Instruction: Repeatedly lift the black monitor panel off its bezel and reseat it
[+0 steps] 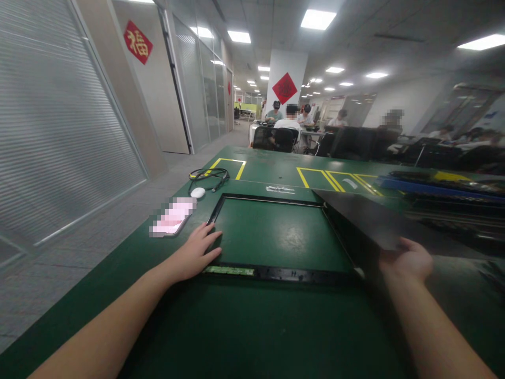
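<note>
Two hands are working at a green counter (252,326): the left hand (195,252) is lying flat with fingers spread, pressing on the near left corner of a black rectangular frame (276,272) that is lying flat on the counter, fingertips touching the frame's left edge. The right hand (408,259) is gripping the near corner of a dark, thin panel (371,213), fingers curled under it and thumb over the edge, so the sheet is tilting up and away from the frame's right side, its far corner pointing back over the frame. Through the frame's open middle the green counter is showing. A narrow green strip (229,270) is sitting along the frame's near rail, just beside the left hand. Left of that hand, close by, a pink phone-like thing (172,217) is lying blurred on the counter; just beyond it a small white round object (198,192) is resting, and behind that a coil of black cable (209,176). Yellow tape lines (331,180) are marking boxes farther back on the counter, and dark and blue trays (434,187) are stacking along the right. Well apart, past the counter's far end, seated people (290,129) are working at desks, and a red diamond sign (284,88) is hanging on a white pillar.
</note>
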### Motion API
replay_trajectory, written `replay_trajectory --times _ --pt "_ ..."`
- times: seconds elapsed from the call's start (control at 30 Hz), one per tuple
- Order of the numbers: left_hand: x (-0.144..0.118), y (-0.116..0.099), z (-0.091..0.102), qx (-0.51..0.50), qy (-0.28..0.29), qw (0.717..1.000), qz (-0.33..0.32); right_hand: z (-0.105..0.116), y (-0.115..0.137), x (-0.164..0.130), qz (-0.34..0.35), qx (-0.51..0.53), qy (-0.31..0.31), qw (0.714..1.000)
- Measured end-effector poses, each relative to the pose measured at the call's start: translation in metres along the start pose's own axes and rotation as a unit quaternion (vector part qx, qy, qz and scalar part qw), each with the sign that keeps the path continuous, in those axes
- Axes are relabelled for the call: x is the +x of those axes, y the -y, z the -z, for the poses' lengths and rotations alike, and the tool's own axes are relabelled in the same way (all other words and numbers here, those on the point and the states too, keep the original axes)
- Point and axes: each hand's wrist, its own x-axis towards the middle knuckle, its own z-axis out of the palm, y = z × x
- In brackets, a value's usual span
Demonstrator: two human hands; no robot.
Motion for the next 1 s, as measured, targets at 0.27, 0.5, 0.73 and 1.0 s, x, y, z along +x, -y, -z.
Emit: replay_trajectory --times 0.27,0.5,0.73,1.0 --pt "-0.001 0.0 0.002 -0.008 0.007 1.0 0.002 0.001 -0.003 0.003 -0.041 0.006 -0.066 0.997" --pt "-0.001 -0.003 0.003 0.002 0.021 1.0 0.013 0.003 -0.01 0.004 -0.097 -0.039 -0.066 0.992" --pt "-0.001 -0.005 0.005 0.02 0.033 0.999 0.015 0.001 -0.005 -0.003 -0.135 -0.011 -0.061 0.989" --pt "0.0 -0.003 0.002 0.05 0.03 0.998 0.01 0.001 -0.008 0.0 -0.123 -0.016 -0.089 0.988"
